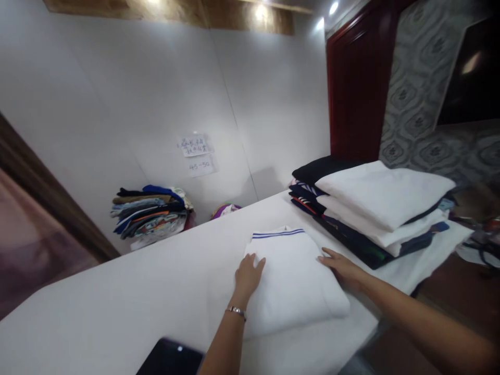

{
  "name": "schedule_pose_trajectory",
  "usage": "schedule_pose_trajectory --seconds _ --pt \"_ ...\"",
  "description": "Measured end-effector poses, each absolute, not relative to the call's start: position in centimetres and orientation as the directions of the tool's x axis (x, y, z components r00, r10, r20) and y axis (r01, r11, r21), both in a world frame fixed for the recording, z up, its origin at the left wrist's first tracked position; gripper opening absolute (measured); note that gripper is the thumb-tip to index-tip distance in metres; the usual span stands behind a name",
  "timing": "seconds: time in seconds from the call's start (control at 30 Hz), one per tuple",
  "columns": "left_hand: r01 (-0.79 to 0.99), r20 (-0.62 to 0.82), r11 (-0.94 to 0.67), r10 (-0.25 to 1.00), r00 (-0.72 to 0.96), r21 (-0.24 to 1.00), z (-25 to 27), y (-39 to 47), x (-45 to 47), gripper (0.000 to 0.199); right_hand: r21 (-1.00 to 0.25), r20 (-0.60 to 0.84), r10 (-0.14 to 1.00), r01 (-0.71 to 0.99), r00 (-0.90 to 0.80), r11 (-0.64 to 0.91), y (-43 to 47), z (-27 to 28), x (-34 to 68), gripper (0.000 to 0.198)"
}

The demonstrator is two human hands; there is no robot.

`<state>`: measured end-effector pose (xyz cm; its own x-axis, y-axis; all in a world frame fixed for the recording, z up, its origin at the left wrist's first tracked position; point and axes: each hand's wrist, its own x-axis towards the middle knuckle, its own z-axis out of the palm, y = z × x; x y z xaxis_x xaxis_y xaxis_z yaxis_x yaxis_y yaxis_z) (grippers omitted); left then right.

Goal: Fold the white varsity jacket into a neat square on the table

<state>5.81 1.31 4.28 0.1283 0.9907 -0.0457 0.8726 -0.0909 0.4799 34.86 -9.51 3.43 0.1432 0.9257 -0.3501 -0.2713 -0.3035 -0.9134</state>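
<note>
A folded white garment lies flat on the white table. Two thin blue stripes run along its far edge. On its left side rests my left hand, thumb and fingers apart; a metal bracelet circles that wrist. My right hand is at the garment's right edge with fingers stretched out, touching or just beside the cloth. Neither hand grips anything that I can see.
Right of the garment stands a stack of folded clothes, white and dark. Another clothes pile sits beyond the table's far edge. A dark phone or tablet lies at the near edge. Handwritten paper notes hang on the wall.
</note>
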Motion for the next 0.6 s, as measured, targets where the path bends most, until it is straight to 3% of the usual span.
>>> schedule_pose_trajectory --seconds 0.43,0.6 --pt "0.918 0.029 0.051 0.997 -0.068 0.393 4.0 -6.4 3.5 0.057 -0.905 -0.366 0.896 0.125 0.253 -0.406 -13.4 3.4 34.0 0.095" --pt "0.893 -0.023 0.091 0.996 -0.090 0.440 3.8 -6.6 3.4 0.062 -0.929 -0.358 0.919 0.037 0.166 -0.369 -13.3 2.7 33.7 0.090"
